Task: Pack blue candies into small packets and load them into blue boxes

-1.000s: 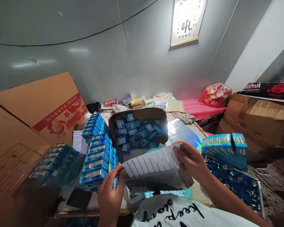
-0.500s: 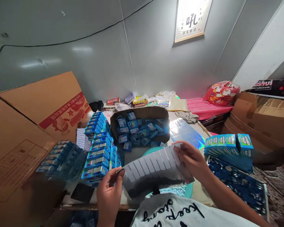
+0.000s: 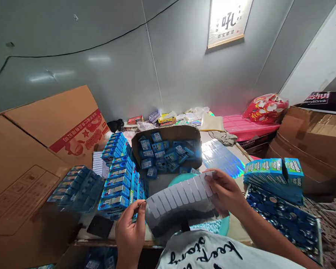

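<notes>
Left hand (image 3: 131,228) pinches one end of white-strip sheet (image 3: 179,197), right hand (image 3: 226,191) grasps other; step appears to be sheet handling; next move probably calls for steady, even grip.

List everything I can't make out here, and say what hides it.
All in the head view:
- Teal basin: most contents, behind the white-striped sheet and shirt.
- Sheet's far face: turned away.
- Right hand: some fingertips, behind the sheet.
- Blue packs below the table: shadowed, cut by the bottom edge.
- Scroll: top edge cuts it; smaller characters too small.
</notes>
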`<act>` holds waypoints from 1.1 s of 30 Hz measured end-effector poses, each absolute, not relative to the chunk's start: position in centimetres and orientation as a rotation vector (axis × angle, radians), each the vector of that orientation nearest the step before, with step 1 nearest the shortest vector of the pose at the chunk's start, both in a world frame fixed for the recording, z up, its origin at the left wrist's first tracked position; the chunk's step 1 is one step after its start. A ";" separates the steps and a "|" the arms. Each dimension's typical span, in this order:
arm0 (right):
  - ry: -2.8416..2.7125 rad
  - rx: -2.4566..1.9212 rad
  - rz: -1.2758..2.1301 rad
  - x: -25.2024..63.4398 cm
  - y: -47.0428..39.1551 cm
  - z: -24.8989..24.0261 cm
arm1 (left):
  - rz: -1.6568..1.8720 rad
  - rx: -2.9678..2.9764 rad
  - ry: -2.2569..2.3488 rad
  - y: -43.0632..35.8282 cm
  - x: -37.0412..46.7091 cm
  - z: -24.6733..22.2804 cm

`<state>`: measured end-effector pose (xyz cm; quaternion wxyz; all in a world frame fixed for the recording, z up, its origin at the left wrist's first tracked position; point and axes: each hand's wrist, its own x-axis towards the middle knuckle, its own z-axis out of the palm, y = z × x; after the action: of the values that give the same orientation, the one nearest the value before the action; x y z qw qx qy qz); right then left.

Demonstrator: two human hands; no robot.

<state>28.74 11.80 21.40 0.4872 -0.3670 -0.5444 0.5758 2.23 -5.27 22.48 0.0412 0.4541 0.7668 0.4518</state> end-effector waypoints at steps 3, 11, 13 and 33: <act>-1.339 -0.901 1.404 28.8 11.8 21.4 | 1.352 1.504 2.392 -5.2 2.6 22.9; -1.315 -0.899 1.406 28.5 11.8 22.0 | 1.344 2.123 2.472 -4.7 2.5 22.8; -1.294 -0.892 1.400 28.5 12.0 22.0 | 1.280 2.276 2.403 -4.5 2.4 23.0; -1.200 -0.815 1.314 29.5 12.8 21.3 | 1.332 2.296 2.330 -3.0 2.7 23.2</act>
<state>29.49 12.81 21.32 0.5583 -0.3453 -0.5088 0.5569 2.71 -2.98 23.17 -0.1940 0.6377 0.6472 0.3699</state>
